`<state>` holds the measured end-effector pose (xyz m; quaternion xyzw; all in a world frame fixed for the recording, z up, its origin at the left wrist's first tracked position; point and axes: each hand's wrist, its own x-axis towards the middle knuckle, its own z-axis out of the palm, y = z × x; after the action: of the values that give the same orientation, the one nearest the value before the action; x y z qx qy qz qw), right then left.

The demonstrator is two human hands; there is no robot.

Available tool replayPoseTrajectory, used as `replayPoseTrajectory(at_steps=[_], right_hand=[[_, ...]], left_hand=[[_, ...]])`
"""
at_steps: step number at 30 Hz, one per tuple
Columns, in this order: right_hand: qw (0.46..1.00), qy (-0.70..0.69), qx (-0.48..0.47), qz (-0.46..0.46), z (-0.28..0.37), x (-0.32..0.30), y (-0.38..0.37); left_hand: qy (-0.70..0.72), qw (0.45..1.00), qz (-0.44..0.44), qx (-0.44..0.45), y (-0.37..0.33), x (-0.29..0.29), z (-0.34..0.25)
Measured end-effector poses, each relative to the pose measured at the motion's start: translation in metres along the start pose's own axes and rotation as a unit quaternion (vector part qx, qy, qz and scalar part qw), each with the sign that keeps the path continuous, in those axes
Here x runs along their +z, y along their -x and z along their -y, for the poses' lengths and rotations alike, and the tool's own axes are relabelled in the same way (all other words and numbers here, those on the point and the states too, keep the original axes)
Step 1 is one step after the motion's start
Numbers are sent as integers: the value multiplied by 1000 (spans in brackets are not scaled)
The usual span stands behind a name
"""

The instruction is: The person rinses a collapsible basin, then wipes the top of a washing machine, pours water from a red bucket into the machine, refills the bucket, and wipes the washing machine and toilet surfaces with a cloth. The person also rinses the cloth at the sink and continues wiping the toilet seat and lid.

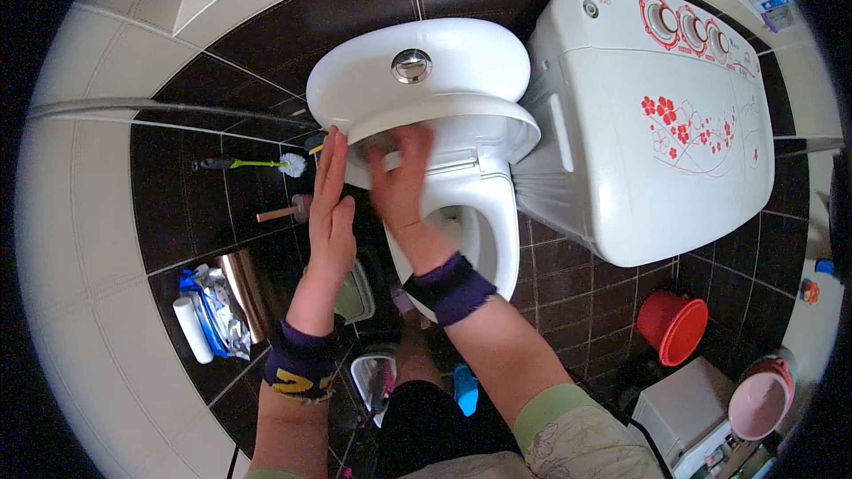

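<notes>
White oval toilet lid (475,135) is standing behind the right hand (402,188), blurred grip unclear; left hand (331,213) is extending straight fingers; red-flowered white washing machine (679,200) is bearing lettering.

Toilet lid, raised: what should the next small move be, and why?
Probably slide the right hand toward the right part of the raised toilet lid: the hand, blurred, is in front of the lid's left part, leaving the right part uncovered. The left hand, fingers extended beside the lid's left edge, could steady it; whether it touches is unclear.
</notes>
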<state>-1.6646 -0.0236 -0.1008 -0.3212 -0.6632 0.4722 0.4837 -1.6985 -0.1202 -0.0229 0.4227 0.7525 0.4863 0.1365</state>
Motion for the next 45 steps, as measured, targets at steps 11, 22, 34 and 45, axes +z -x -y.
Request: replayPoseTrajectory(at_steps=[11, 22, 34, 45], right_hand=[[990, 16, 70, 120, -45, 42, 58], [972, 86, 143, -169, -177, -94, -12], [904, -72, 415, -74, -252, 12, 108], [956, 144, 187, -174, -259, -103, 36]], left_hand=[[47, 999, -6, 8, 2, 3, 16], [86, 995, -44, -13, 30, 6, 55], [144, 981, -44, -119, 58, 19, 73], [87, 993, -41, -63, 58, 20, 88]])
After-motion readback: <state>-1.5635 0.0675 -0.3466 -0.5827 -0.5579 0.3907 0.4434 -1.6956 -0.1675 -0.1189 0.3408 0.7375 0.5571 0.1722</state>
